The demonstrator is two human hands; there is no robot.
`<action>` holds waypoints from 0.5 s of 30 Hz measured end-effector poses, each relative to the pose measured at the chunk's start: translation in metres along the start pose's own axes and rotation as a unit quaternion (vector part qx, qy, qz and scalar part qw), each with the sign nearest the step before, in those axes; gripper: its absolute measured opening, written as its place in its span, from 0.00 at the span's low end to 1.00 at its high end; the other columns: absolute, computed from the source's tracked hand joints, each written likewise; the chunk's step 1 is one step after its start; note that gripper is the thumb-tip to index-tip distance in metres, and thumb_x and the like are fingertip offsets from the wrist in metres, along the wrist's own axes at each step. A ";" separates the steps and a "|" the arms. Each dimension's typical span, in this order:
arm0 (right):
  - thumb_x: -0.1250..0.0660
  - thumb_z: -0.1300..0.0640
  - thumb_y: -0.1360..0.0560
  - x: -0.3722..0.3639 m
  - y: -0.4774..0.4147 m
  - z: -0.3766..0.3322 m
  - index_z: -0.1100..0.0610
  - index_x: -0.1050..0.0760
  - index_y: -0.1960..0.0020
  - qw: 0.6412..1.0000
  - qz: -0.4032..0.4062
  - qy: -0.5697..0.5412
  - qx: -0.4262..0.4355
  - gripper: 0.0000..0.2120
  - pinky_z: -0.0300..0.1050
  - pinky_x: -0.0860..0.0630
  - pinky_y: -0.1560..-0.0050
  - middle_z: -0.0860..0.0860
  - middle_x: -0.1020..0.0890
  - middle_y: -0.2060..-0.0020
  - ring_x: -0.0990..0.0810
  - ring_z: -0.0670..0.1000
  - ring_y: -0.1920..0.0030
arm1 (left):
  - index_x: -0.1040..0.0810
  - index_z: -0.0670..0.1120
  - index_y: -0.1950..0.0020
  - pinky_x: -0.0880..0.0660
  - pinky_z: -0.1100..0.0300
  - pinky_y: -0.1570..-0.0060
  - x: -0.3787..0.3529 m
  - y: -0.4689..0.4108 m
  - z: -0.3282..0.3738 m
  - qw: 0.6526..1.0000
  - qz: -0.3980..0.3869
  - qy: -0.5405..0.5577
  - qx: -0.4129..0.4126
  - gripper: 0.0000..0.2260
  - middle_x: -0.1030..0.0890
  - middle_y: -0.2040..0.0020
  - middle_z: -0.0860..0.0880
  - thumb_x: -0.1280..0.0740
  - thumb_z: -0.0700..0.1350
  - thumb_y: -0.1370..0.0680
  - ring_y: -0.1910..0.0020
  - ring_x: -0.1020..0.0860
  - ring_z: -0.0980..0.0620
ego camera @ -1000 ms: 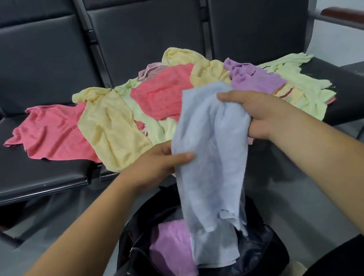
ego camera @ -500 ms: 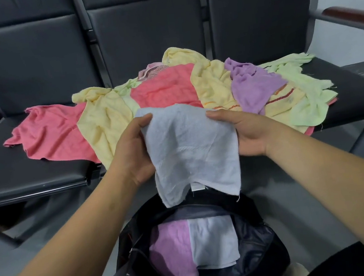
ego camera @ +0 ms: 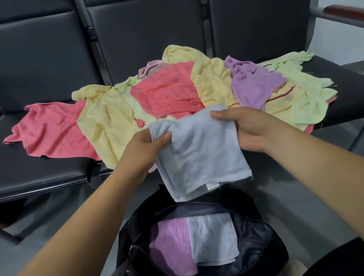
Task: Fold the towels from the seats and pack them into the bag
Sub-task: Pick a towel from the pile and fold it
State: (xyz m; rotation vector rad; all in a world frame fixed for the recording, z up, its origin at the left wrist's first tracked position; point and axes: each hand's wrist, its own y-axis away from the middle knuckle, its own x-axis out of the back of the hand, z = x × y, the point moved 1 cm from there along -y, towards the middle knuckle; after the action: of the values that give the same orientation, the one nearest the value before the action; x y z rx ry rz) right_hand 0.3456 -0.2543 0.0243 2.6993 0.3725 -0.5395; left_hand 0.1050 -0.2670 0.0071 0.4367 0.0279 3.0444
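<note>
Here you were mid-fold: your left hand (ego camera: 146, 151) pinched one top corner of the pale blue towel (ego camera: 199, 158), your right hand (ego camera: 247, 129) gripped the other, past the front edge of the seats (ego camera: 43, 173), above the open bag (ego camera: 273, 244). The next move probably called for another fold, then lowering it in.

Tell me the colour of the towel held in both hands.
The towel is pale blue, clearest in head view.

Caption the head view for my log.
Left hand and right hand hold a blue towel over the open bag, before the seats.
</note>
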 end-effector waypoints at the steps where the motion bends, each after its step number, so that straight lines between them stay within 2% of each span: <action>1: 0.32 0.63 0.26 0.001 0.001 -0.001 0.67 0.24 0.34 1.000 -0.018 -0.014 -0.007 0.20 0.53 0.19 0.40 0.61 0.18 0.39 0.18 0.59 0.39 | 0.17 0.44 0.46 0.18 0.44 0.51 0.002 0.000 0.000 0.999 0.022 -0.039 -0.002 0.12 0.13 0.53 0.44 0.29 0.52 0.21 0.50 0.15 0.43; 3: 0.33 0.65 0.26 0.004 0.000 0.001 0.67 0.24 0.34 0.999 -0.030 -0.002 -0.023 0.20 0.52 0.19 0.40 0.62 0.19 0.38 0.18 0.59 0.38 | 0.20 0.38 0.46 0.21 0.39 0.48 0.003 0.000 0.001 0.992 0.040 -0.116 -0.006 0.22 0.16 0.51 0.38 0.30 0.58 0.24 0.52 0.17 0.39; 4: 0.33 0.66 0.26 0.006 -0.001 0.004 0.68 0.25 0.33 0.999 -0.026 0.015 -0.030 0.21 0.52 0.19 0.40 0.63 0.19 0.37 0.19 0.60 0.37 | 0.22 0.36 0.49 0.21 0.42 0.51 0.003 -0.001 0.000 0.987 0.039 -0.156 -0.007 0.24 0.17 0.53 0.37 0.30 0.59 0.24 0.55 0.19 0.40; 6: 0.31 0.69 0.26 0.010 -0.004 0.010 0.71 0.25 0.33 0.999 0.009 0.040 -0.020 0.21 0.51 0.18 0.42 0.65 0.20 0.37 0.18 0.61 0.38 | 0.29 0.39 0.60 0.29 0.54 0.62 0.002 -0.002 0.000 0.961 0.030 -0.275 -0.010 0.20 0.24 0.63 0.43 0.32 0.55 0.20 0.65 0.27 0.49; 8: 0.31 0.71 0.25 0.014 -0.005 0.015 0.70 0.23 0.36 0.996 0.056 0.069 0.014 0.17 0.52 0.18 0.43 0.65 0.18 0.41 0.17 0.62 0.40 | 0.33 0.41 0.64 0.36 0.57 0.67 0.003 -0.001 0.000 0.944 0.023 -0.328 -0.015 0.21 0.29 0.67 0.47 0.32 0.54 0.20 0.68 0.32 0.52; 9: 0.31 0.70 0.24 0.014 -0.005 0.015 0.67 0.22 0.37 0.993 0.069 0.088 0.028 0.15 0.54 0.18 0.42 0.63 0.16 0.43 0.16 0.61 0.42 | 0.29 0.38 0.63 0.33 0.57 0.67 0.006 -0.003 -0.003 0.948 0.017 -0.316 -0.009 0.22 0.27 0.67 0.46 0.30 0.55 0.22 0.68 0.29 0.50; 11: 0.31 0.68 0.23 0.014 -0.003 0.016 0.62 0.20 0.41 0.988 0.087 0.115 0.049 0.11 0.55 0.19 0.42 0.60 0.14 0.46 0.15 0.59 0.45 | 0.20 0.35 0.55 0.19 0.50 0.57 0.011 -0.006 -0.008 0.981 0.016 -0.192 0.019 0.22 0.17 0.62 0.42 0.26 0.56 0.25 0.62 0.18 0.43; 13: 0.29 0.67 0.24 0.014 -0.005 0.015 0.61 0.19 0.45 0.983 0.115 0.130 0.065 0.08 0.54 0.19 0.42 0.59 0.13 0.49 0.14 0.59 0.46 | 0.16 0.39 0.51 0.17 0.46 0.48 0.011 -0.004 -0.008 0.998 0.007 -0.020 0.066 0.19 0.13 0.56 0.41 0.23 0.54 0.28 0.53 0.15 0.40; 15: 0.26 0.66 0.25 0.016 -0.007 0.014 0.61 0.20 0.47 0.975 0.159 0.133 0.079 0.08 0.56 0.19 0.41 0.60 0.14 0.48 0.15 0.60 0.45 | 0.17 0.39 0.49 0.17 0.51 0.49 0.005 -0.003 -0.007 0.986 -0.028 0.126 0.103 0.17 0.13 0.53 0.43 0.25 0.51 0.30 0.50 0.15 0.42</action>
State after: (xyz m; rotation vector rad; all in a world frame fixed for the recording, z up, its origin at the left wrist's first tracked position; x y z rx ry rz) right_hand 0.3529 -0.2506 0.0037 2.9119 -0.0417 -0.1204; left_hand 0.0983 -0.2641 0.0022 0.0573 0.3643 3.0294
